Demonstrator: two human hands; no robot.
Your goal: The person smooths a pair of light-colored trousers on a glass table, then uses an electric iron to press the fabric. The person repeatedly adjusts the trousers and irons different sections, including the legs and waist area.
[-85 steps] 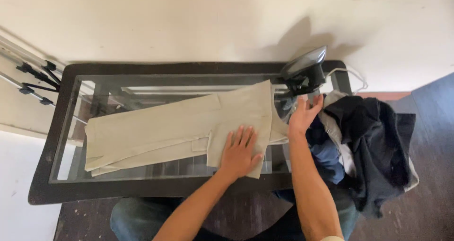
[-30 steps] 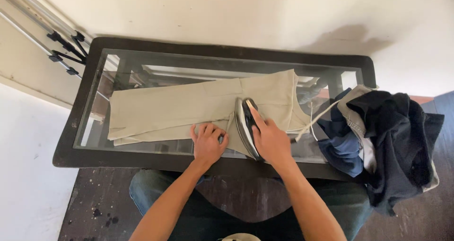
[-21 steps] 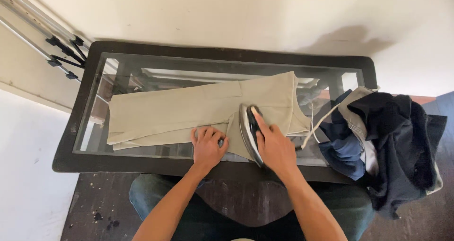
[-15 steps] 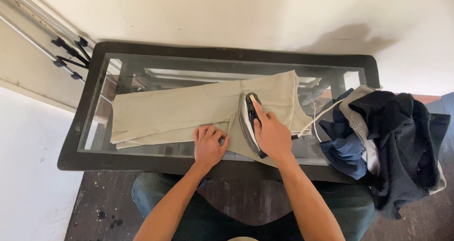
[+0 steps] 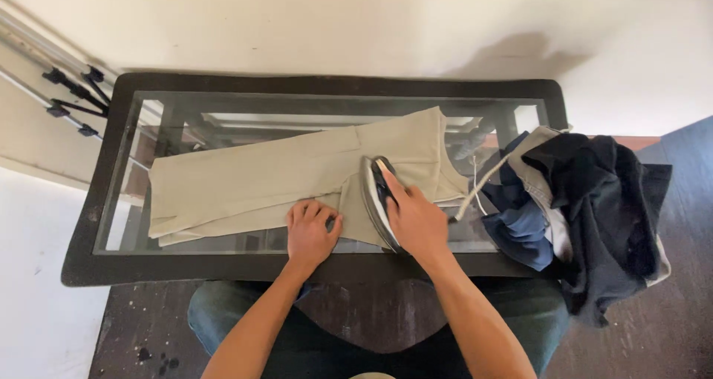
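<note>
This looks like a room in a home, used for ironing laundry. A low glass-topped table (image 5: pixel 96 223) with a dark frame stands against a plain cream wall (image 5: pixel 356 22), serving as an ironing surface for beige trousers (image 5: pixel 260 182) and an iron (image 5: pixel 377 201). A heap of dark clothes (image 5: pixel 594 215) lies at the table's end, and folded tripod legs (image 5: pixel 70 100) lean by the wall.
</note>
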